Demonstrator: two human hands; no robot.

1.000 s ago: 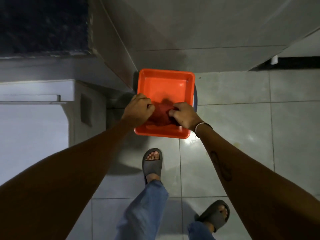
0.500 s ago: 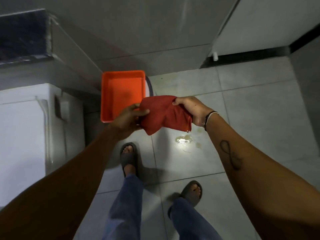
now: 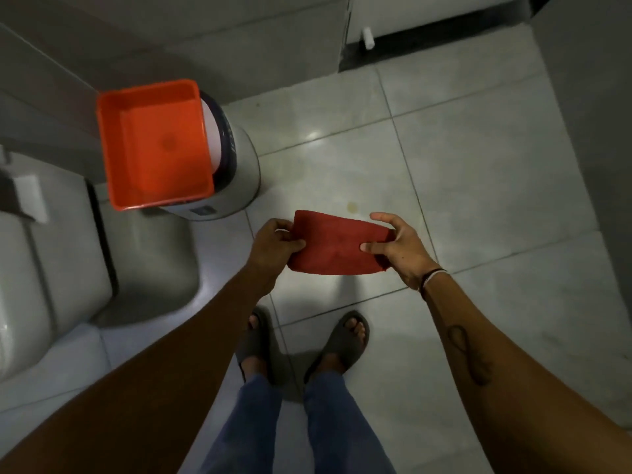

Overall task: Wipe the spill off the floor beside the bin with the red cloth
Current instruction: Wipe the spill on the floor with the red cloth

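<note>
I hold the red cloth (image 3: 337, 246) stretched flat between both hands, above the tiled floor. My left hand (image 3: 273, 246) pinches its left edge and my right hand (image 3: 398, 248) grips its right edge. The bin (image 3: 239, 165), grey and round, stands on the floor to the upper left of the cloth. An orange tray (image 3: 154, 145) rests on top of the bin. A small yellowish spot of spill (image 3: 352, 206) shows on the tile just beyond the cloth, to the right of the bin. The cloth hides the floor directly under it.
A pale rounded fixture (image 3: 51, 268) fills the left side. A grey cabinet or wall (image 3: 205, 39) runs along the top. My two feet in dark sandals (image 3: 342, 343) stand below the cloth. Light tiles (image 3: 478, 165) stretch to the right.
Both hands lifted the red cloth out of the orange tray, carried it right and down away from the bin, and spread it flat. The view has shifted toward the floor.
</note>
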